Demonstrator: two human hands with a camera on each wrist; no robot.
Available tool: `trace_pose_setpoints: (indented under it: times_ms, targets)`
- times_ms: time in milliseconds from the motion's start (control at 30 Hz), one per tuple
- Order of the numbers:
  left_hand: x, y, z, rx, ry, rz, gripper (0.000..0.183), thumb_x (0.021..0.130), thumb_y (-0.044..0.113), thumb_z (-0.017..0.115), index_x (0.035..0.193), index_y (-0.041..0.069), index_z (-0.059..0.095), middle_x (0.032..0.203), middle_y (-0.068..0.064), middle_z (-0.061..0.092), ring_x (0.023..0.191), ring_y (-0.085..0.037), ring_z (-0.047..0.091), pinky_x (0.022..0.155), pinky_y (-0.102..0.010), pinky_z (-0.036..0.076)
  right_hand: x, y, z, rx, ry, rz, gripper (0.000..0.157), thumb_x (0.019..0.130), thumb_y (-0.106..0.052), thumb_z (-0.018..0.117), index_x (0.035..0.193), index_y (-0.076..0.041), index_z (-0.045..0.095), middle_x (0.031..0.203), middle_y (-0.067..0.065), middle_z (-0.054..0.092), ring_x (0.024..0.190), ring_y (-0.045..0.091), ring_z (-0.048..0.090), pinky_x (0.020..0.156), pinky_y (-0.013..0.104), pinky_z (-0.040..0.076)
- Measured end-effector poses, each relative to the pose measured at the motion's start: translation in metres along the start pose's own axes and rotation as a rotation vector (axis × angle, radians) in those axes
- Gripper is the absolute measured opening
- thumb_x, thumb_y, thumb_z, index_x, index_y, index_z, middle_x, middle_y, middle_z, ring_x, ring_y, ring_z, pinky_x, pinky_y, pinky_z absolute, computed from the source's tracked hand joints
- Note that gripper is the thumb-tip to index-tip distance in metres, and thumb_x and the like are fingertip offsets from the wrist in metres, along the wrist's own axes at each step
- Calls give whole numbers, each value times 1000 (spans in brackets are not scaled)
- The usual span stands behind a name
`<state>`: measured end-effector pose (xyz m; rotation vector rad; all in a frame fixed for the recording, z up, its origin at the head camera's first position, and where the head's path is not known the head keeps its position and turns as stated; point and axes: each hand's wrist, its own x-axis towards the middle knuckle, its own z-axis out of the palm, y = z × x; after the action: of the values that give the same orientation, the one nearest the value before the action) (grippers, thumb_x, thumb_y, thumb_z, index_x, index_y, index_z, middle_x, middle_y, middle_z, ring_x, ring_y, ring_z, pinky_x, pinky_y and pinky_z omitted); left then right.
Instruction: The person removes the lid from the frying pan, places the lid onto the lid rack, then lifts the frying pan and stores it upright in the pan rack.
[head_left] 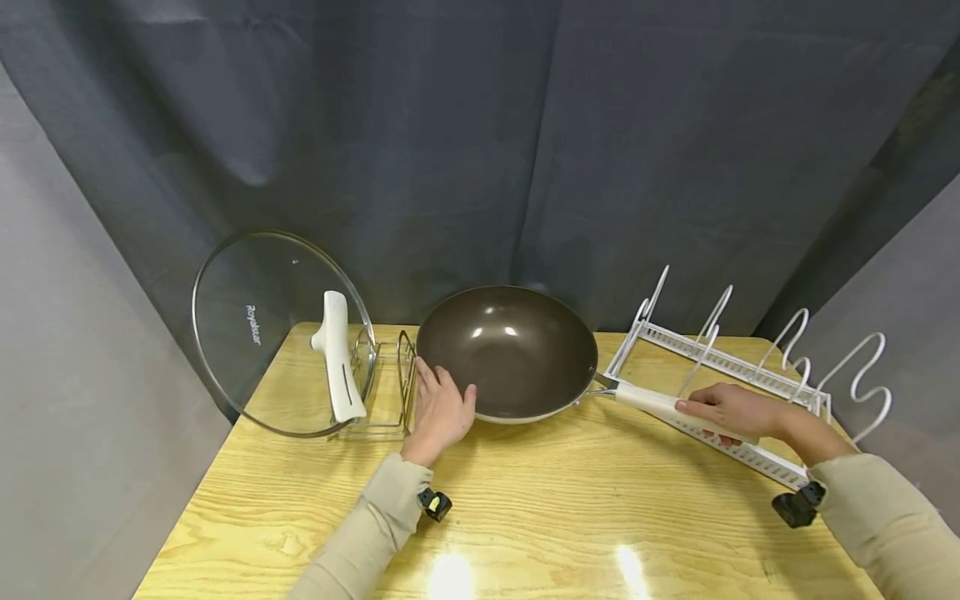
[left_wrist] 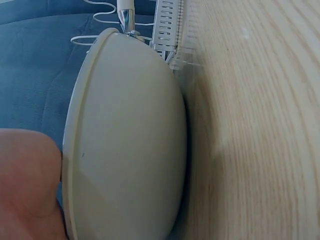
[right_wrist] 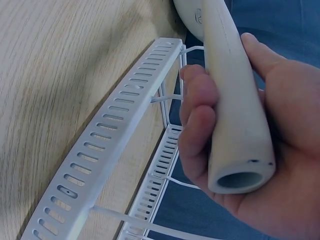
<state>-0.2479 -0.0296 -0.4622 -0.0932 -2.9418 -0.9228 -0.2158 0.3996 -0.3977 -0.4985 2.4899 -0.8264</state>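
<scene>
A wok (head_left: pixel 502 350) with a dark inside and a cream outer wall (left_wrist: pixel 125 130) sits low at the table's middle, its bottom close against the wood. My left hand (head_left: pixel 441 408) reaches to its left rim, the extended fingers resting along the edge and the thumb apart from them. In the left wrist view, part of that hand (left_wrist: pixel 30 185) shows beside the rim. On the other side, my right hand (head_left: pixel 731 414) grips the cream handle (head_left: pixel 645 402). Fingers and thumb wrap its hollow end (right_wrist: pixel 240 170) in the right wrist view.
A white rack (head_left: pixel 765 462) with slotted rails and wavy wire dividers lies under and behind the handle. Left of the wok, a glass lid (head_left: pixel 262 375) with a white handle (head_left: pixel 341 358) leans upright in a metal wire stand (head_left: pixel 405 375). A dark curtain (head_left: pixel 465 150) hangs behind the table.
</scene>
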Motion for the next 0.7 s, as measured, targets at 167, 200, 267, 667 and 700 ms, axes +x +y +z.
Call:
trace_pose_setpoints:
  times_ms: [167,200,267,667,700]
  targets:
    - [4,-1,1,-18,-13,-6,73,99,42,42,144,-12,20,150,-30,-17,139,-43,7,108,-48,28,-2,-4,3,14,7,21,34,103,-30,40,95,-3,60,63,6,51,44,12,46,41,31,45]
    - [5,-1,2,-20,-12,-6,73,99,41,41,143,-12,20,150,-30,-17,139,-44,7,108,-48,28,-3,-5,4,19,10,24,34,103,-30,40,95,-3,60,62,6,51,43,12,46,41,31,45]
    - [7,-2,3,-14,-13,-10,71,99,40,41,143,-12,21,150,-30,-17,139,-43,8,108,-48,28,-4,-7,6,19,13,30,35,103,-31,40,95,-4,60,61,6,51,42,12,45,41,31,45]
    - [15,-7,2,-68,-34,-8,71,100,39,41,145,-10,16,150,-27,-20,139,-42,10,108,-48,27,-11,-18,19,20,28,56,38,103,-32,38,101,-1,58,63,5,49,43,16,49,43,34,47]
    - [15,-7,1,-76,-40,-10,71,100,38,41,145,-10,15,150,-26,-21,139,-42,10,108,-48,27,-11,-18,20,16,28,59,38,103,-33,38,102,-1,58,64,6,49,43,16,49,43,34,47]
